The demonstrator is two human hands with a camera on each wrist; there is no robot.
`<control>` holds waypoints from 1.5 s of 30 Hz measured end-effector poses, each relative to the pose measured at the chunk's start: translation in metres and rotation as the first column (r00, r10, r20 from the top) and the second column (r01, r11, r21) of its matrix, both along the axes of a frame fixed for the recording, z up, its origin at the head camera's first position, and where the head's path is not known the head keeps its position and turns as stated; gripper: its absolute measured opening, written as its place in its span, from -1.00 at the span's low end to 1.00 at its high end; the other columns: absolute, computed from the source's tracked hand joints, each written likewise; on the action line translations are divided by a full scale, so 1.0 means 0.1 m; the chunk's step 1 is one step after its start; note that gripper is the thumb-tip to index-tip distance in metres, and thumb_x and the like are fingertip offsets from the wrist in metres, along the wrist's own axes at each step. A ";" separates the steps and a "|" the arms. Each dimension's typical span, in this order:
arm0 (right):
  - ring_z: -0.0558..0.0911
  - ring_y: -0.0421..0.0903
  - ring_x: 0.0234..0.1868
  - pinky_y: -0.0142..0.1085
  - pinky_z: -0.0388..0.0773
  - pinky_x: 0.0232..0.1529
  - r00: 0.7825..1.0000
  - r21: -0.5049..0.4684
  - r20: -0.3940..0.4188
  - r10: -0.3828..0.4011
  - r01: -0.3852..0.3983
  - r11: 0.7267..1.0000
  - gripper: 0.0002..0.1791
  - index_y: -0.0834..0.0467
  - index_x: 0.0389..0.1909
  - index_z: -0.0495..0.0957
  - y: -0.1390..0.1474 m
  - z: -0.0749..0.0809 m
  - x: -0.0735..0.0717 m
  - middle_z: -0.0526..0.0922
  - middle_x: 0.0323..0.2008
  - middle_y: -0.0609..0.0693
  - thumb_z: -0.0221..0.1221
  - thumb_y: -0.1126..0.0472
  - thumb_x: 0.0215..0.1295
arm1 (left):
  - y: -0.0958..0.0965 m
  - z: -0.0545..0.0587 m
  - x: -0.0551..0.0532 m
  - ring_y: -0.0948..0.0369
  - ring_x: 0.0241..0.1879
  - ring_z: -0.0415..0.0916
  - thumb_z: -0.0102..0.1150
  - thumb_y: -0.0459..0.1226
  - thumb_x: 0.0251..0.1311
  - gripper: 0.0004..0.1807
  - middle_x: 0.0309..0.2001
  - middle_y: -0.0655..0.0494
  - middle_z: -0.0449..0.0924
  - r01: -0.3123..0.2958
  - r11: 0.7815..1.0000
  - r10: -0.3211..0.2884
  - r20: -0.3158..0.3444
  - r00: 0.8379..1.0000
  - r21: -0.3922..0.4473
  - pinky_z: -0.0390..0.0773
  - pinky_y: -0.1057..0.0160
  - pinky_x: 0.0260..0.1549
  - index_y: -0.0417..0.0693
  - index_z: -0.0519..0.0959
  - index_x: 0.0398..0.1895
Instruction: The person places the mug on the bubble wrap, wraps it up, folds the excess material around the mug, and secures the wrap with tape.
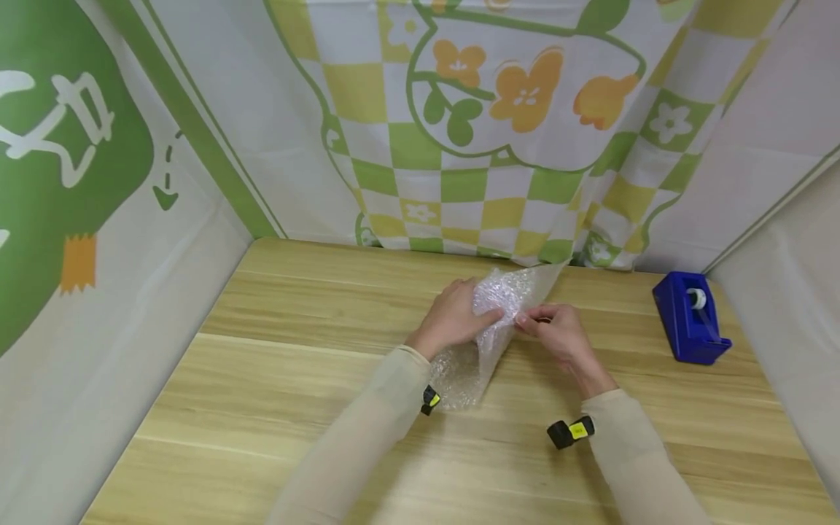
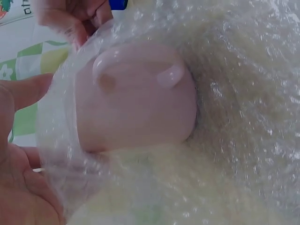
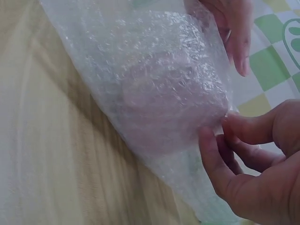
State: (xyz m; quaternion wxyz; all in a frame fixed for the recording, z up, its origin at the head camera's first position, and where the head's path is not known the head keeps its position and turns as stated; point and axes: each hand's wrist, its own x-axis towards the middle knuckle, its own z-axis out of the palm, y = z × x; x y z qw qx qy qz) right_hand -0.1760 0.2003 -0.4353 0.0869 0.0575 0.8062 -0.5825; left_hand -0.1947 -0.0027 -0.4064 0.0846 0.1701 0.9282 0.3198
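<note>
A pink mug [image 2: 136,108] with its handle towards the camera lies inside a sheet of bubble wrap [image 1: 502,292], showing clearly in the left wrist view and only as a pink blur through the layers in the right wrist view. My left hand [image 1: 456,317] holds the wrapped mug from the left, thumb across the wrap and fingers round the far side. At the right edge of the bundle, my right hand [image 1: 558,335] pinches the bubble wrap between thumb and fingertips. Loose wrap spreads towards me and up to a corner at the back.
A blue tape dispenser [image 1: 692,321] with a roll of clear tape stands at the right of the wooden table [image 1: 275,379]. Behind the table hangs a checked, flowered cloth [image 1: 472,175]. Pale printed panels [image 1: 203,197] close in both sides.
</note>
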 end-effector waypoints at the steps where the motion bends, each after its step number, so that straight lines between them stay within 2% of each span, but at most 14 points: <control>1: 0.60 -0.24 -0.27 -0.42 0.52 -0.20 1.000 0.005 0.003 0.021 -0.021 1.000 -0.75 0.54 -0.13 0.60 0.00 0.00 -0.01 0.72 -0.31 0.10 0.23 0.35 0.41 | 0.01 0.00 0.01 -0.06 0.38 0.33 0.20 0.07 0.37 -0.17 0.38 -0.19 0.41 -0.001 1.000 0.000 -0.014 1.000 -0.012 0.31 0.00 0.38 -0.20 0.23 0.53; 5: 0.67 -0.23 -0.28 -0.48 0.54 -0.22 0.997 0.016 -0.018 0.078 -0.078 0.997 -0.72 0.58 -0.10 0.58 0.01 0.02 -0.03 0.72 -0.23 0.26 0.21 0.36 0.43 | 0.07 0.01 0.01 0.00 0.25 0.43 0.18 0.14 0.36 -0.20 0.22 -0.13 0.56 -0.030 0.998 0.027 -0.053 0.998 -0.056 0.43 0.07 0.27 -0.24 0.36 0.44; 8: 0.68 -0.23 -0.33 -0.45 0.61 -0.23 0.995 0.001 -0.039 0.090 -0.090 0.996 -0.73 0.61 -0.11 0.57 0.02 0.01 -0.05 0.72 -0.31 0.19 0.21 0.39 0.41 | 0.12 0.01 0.00 -0.01 0.27 0.43 0.19 0.17 0.34 -0.20 0.21 -0.11 0.58 -0.068 0.996 0.065 -0.053 0.997 -0.065 0.44 0.05 0.26 -0.24 0.42 0.40; 11: 0.66 -0.24 -0.39 -0.42 0.64 -0.26 0.995 0.006 -0.060 0.079 -0.078 0.997 -0.73 0.61 -0.15 0.58 0.04 -0.03 -0.05 0.71 -0.41 0.07 0.24 0.39 0.38 | 0.16 0.00 0.01 -0.02 0.27 0.43 0.22 0.20 0.30 -0.19 0.20 -0.11 0.59 -0.103 0.991 0.098 -0.057 0.994 -0.081 0.45 0.03 0.25 -0.21 0.45 0.38; 14: 0.64 -0.26 -0.45 -0.44 0.63 -0.33 0.995 0.024 -0.096 0.037 -0.035 0.999 -0.73 0.60 -0.20 0.61 0.07 -0.08 -0.05 0.70 -0.47 0.02 0.31 0.38 0.32 | 0.20 -0.01 0.02 0.01 0.15 0.49 0.27 0.22 0.23 -0.18 0.12 -0.10 0.60 -0.137 0.986 0.131 -0.064 0.989 -0.097 0.53 0.04 0.14 -0.20 0.49 0.34; 18: 0.65 -0.29 -0.48 -0.49 0.59 -0.37 0.994 -0.005 -0.108 -0.009 0.009 1.000 -0.72 0.59 -0.22 0.62 0.08 -0.12 -0.04 0.71 -0.49 -0.02 0.35 0.37 0.28 | 0.26 -0.02 0.04 0.05 0.00 0.53 0.31 0.28 0.15 -0.14 0.01 -0.06 0.58 -0.182 0.975 0.173 -0.084 0.981 -0.127 0.57 0.10 -0.01 -0.16 0.52 0.32; 20: 0.66 -0.31 -0.47 -0.49 0.60 -0.35 0.995 -0.049 -0.101 -0.008 0.003 0.999 -0.72 0.62 -0.18 0.60 0.08 -0.13 -0.04 0.74 -0.46 0.01 0.33 0.41 0.29 | 0.29 -0.02 0.05 0.05 -0.02 0.53 0.30 0.31 0.13 -0.14 -0.02 -0.05 0.59 -0.206 0.966 0.192 -0.102 0.976 -0.153 0.55 0.09 -0.01 -0.16 0.55 0.27; 23: 0.67 -0.33 -0.44 -0.49 0.61 -0.31 0.996 -0.088 -0.092 -0.008 0.000 0.996 -0.72 0.64 -0.14 0.57 0.07 -0.13 -0.04 0.75 -0.39 0.09 0.30 0.44 0.30 | 0.33 -0.01 0.06 0.02 -0.01 0.54 0.28 0.35 0.11 -0.12 -0.02 -0.05 0.58 -0.242 0.952 0.225 -0.111 0.968 -0.185 0.47 -0.02 0.12 -0.19 0.56 0.20; 28: 0.67 -0.33 -0.42 -0.49 0.62 -0.30 0.994 -0.081 -0.111 0.009 -0.018 0.997 -0.74 0.64 -0.14 0.57 0.06 -0.14 -0.04 0.75 -0.28 0.23 0.29 0.47 0.29 | 0.38 -0.01 0.07 0.00 0.03 0.54 0.28 0.38 0.08 -0.11 -0.01 -0.06 0.56 -0.294 0.933 0.277 -0.109 0.955 -0.208 0.37 -0.20 0.16 -0.20 0.55 0.14; 31: 0.66 -0.33 -0.41 -0.49 0.61 -0.30 0.992 -0.055 -0.124 0.024 -0.031 0.998 -0.76 0.62 -0.15 0.57 0.05 -0.13 -0.04 0.74 -0.25 0.27 0.28 0.48 0.29 | 0.41 -0.02 0.06 -0.01 0.06 0.54 0.26 0.40 0.07 -0.07 0.03 -0.09 0.56 -0.314 0.920 0.292 -0.123 0.948 -0.235 0.33 -0.29 0.18 -0.21 0.53 0.16; 36: 0.65 -0.33 -0.36 -0.49 0.61 -0.27 0.993 -0.043 -0.112 0.034 -0.039 0.998 -0.76 0.58 -0.10 0.57 0.04 -0.12 -0.04 0.71 -0.23 0.21 0.29 0.47 0.29 | 0.45 -0.05 0.05 -0.03 0.14 0.54 0.25 0.42 0.05 -0.04 0.09 -0.11 0.57 -0.346 0.897 0.318 -0.143 0.937 -0.275 0.17 -0.47 0.25 -0.22 0.52 0.17; 41: 0.68 -0.25 -0.29 -0.46 0.63 -0.23 0.992 -0.008 -0.116 0.049 -0.050 0.999 -0.76 0.54 -0.09 0.59 0.07 -0.14 -0.03 0.70 -0.19 0.23 0.30 0.48 0.27 | 0.46 -0.07 0.06 -0.01 0.12 0.54 0.30 0.38 0.05 -0.10 0.06 -0.09 0.57 -0.349 0.892 0.312 -0.169 0.935 -0.287 0.16 -0.47 0.25 -0.20 0.54 0.14; 45: 0.71 -0.05 -0.22 -0.45 0.63 -0.24 0.980 0.114 -0.165 0.115 -0.096 0.989 -0.80 0.48 -0.12 0.62 0.11 -0.14 -0.03 0.69 -0.17 0.28 0.30 0.48 0.27 | 0.47 -0.07 0.07 -0.01 0.09 0.55 0.31 0.37 0.05 -0.08 0.04 -0.10 0.57 -0.323 0.894 0.272 -0.197 0.942 -0.310 0.25 -0.41 0.21 -0.23 0.55 0.17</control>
